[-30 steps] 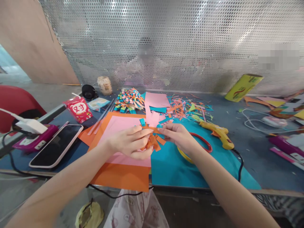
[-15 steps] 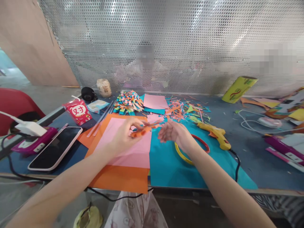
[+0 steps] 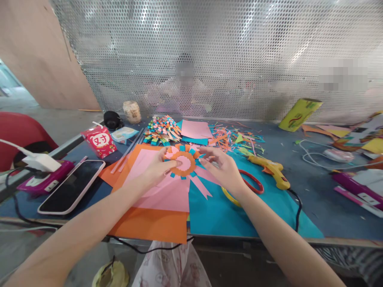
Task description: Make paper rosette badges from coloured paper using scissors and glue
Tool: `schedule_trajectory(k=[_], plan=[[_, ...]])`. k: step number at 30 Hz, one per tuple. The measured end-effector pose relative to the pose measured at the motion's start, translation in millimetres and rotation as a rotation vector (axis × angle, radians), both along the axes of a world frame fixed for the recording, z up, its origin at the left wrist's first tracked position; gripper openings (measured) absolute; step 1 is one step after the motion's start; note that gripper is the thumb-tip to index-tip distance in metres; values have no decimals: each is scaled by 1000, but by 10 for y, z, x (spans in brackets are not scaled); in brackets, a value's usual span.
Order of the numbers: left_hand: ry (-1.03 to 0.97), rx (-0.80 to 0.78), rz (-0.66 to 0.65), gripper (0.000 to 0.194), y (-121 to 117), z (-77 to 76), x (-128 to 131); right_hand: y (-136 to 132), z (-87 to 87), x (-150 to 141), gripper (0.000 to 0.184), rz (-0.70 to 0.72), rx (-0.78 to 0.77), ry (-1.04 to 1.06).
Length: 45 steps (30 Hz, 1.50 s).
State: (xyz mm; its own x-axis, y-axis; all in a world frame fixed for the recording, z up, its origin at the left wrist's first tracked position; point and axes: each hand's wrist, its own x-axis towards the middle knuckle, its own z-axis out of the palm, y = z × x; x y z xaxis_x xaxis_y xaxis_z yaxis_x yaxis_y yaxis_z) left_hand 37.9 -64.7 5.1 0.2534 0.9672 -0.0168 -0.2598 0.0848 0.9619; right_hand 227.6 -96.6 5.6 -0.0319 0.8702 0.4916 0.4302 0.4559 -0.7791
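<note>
A paper rosette (image 3: 183, 162) with a pink scalloped centre, an orange ring, blue and orange looped edges and pink ribbon tails faces me above the sheets. My left hand (image 3: 160, 165) grips its left side, thumb on the front. At the right edge my right hand (image 3: 220, 165) has its fingers curled with the thumb against a blue loop. Below lies a pink sheet (image 3: 167, 197) on an orange sheet (image 3: 149, 225), beside a large blue sheet (image 3: 215, 221). Red and yellow curved loops (image 3: 254, 181) lie partly hidden under my right wrist.
A yellow glue gun (image 3: 273, 169) with a black cord rests at right. Behind are a pile of looped paper strips (image 3: 163, 129), pink square paper (image 3: 196, 129) and paper scraps (image 3: 230, 137). Left are a phone (image 3: 72, 187), a purple power strip (image 3: 44, 181) and a red drink carton (image 3: 100, 140).
The rosette has turned from edge-on to face me, with its ribbon tails now showing. My right hand has closed in from an open pose to the rosette's right edge.
</note>
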Motion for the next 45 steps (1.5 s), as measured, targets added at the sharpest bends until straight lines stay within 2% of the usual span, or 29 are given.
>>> schedule_trajectory(k=[4, 9, 17, 25, 32, 39, 45], plan=[[49, -46, -47, 38, -38, 7, 12, 28, -25, -4, 23, 71, -110, 102], [37, -37, -41, 36, -10, -23, 2, 32, -48, 4, 18, 43, -129, 184], [48, 25, -81, 37, 23, -75, -15, 17, -14, -4, 21, 45, -183, 244], [87, 42, -24, 41, -8, -43, -12, 24, -34, -31, 27, 87, -192, 173], [67, 38, -13, 41, -23, -46, 5, 30, -46, -41, 23, 97, -222, 205], [70, 41, -11, 41, 1, -68, -5, 9, -13, -26, 22, 65, -182, 204], [57, 9, -9, 45, -14, -34, 3, 8, -16, -2, 28, 73, -191, 220]])
